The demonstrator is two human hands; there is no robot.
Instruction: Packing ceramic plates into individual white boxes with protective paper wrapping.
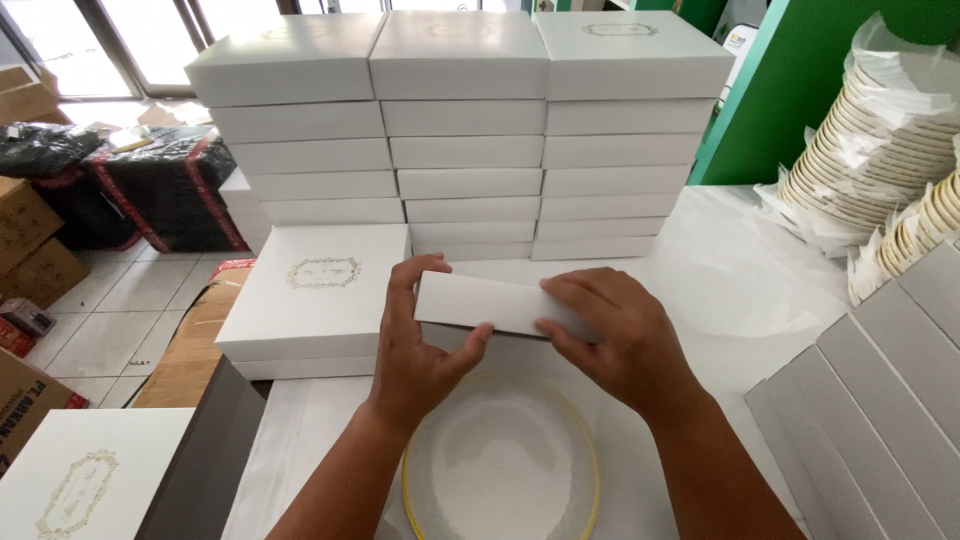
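Both hands kept a grip on one white card (492, 303), a long folded strip held level above the bench (740, 290). The left hand (415, 350) pinched its left end, fingers curled over the top edge and thumb pressed up against the lower edge. The right hand (615, 335) lay over the right end, fingers spread across the top face, closed on the strip from that side.

Just under the hands, near the bench's front edge, sat a clear glass plate (500, 465) with a thin gold rim, lying flat on the white covering. To the left of the card stood a white box (315, 295) bearing a gold emblem on its lid, resting on another like it. Behind the card rose three stacks (465, 150) of the same white boxes, side by side. On the right lay a row of grey flat cards (890, 390) overlapping one another, and beyond them wrapped stacks of plates (880, 160) leaned on their sides. Cardboard cartons (35, 250) stood on the tiled floor at the far left.
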